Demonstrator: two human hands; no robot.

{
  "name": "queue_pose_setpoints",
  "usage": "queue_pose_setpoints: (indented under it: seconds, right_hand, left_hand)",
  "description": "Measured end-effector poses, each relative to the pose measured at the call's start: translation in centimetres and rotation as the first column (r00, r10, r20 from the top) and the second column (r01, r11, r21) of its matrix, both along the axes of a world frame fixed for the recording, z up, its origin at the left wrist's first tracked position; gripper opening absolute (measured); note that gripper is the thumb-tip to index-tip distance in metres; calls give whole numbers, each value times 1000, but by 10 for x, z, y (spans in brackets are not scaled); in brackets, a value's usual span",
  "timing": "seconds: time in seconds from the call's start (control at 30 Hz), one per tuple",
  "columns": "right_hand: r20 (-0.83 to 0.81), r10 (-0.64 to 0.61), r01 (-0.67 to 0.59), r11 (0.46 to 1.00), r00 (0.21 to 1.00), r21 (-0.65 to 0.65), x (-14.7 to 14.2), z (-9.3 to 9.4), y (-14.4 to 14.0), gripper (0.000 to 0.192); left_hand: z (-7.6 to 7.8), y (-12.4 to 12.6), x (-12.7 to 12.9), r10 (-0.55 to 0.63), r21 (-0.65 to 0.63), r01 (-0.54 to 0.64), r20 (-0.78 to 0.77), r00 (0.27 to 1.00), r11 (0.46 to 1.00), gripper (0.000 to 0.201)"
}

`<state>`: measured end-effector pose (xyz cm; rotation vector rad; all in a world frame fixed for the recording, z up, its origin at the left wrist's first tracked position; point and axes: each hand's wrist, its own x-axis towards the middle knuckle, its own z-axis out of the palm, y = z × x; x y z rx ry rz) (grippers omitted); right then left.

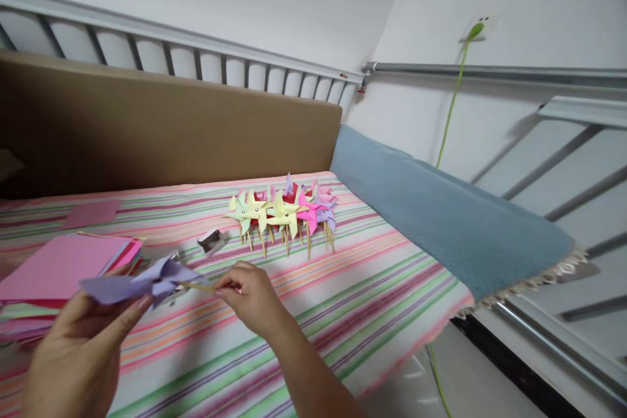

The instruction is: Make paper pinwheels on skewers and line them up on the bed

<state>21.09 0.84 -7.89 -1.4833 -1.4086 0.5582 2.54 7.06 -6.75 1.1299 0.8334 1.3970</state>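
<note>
A purple paper pinwheel (164,276) is held up between my two hands above the striped cloth. My left hand (85,333) is closed on its paper blades, thumb in front and fingers behind. On the other side, my right hand (249,294) pinches the thin wooden stick (198,286) of this pinwheel near its end. Beyond my hands, a cluster of finished-looking pinwheels (287,212) in yellow, pink, purple, green and red lies with sticks pointing toward me. Close to my left hand is a stack of coloured paper (59,264), pink on top.
A small open box (211,241) sits between the stack and the cluster. One pink sheet (92,214) lies at the back left. A brown cardboard panel (171,130) stands behind; a blue cloth (416,202) covers the right side. A green cable (455,98) hangs from the wall socket.
</note>
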Motion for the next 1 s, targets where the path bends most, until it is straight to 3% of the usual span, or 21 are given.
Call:
queue_pose_setpoints:
  seconds: [0.07, 0.17, 0.3, 0.43, 0.6, 0.8, 1.0]
  right_hand:
    - [-167, -80, 78, 997, 983, -16, 6, -10, 5, 7]
    - [-391, -273, 265, 961, 879, -76, 23, -28, 15, 2]
    - [-455, -449, 429, 890, 769, -153, 49, -50, 26, 11]
    - [-478, -529, 484, 845, 701, -226, 61, -62, 35, 19]
    - [-479, -550, 469, 835, 684, -289, 54, -73, 47, 19]
    - [-427, -622, 536, 782, 656, -317, 55, -82, 61, 19]
    - [-329, -618, 569, 786, 714, -241, 52, -87, 42, 35]
  left_hand:
    - [11, -6, 5, 43, -47, -44, -9, 999, 998, 51]
    - [23, -12, 7, 77, -68, -78, -17, 997, 995, 56]
    - [22, -13, 3, 51, -94, -56, -55, 997, 994, 47]
    - [15, -9, 1, 31, -101, -40, -88, 996, 994, 40]
    - [17, -6, -2, 48, -96, -52, -37, 998, 994, 39]
    - [23, -2, -13, 60, -115, -52, 67, 996, 992, 40]
    - [48, -9, -33, 248, -9, -255, 277, 928, 967, 27]
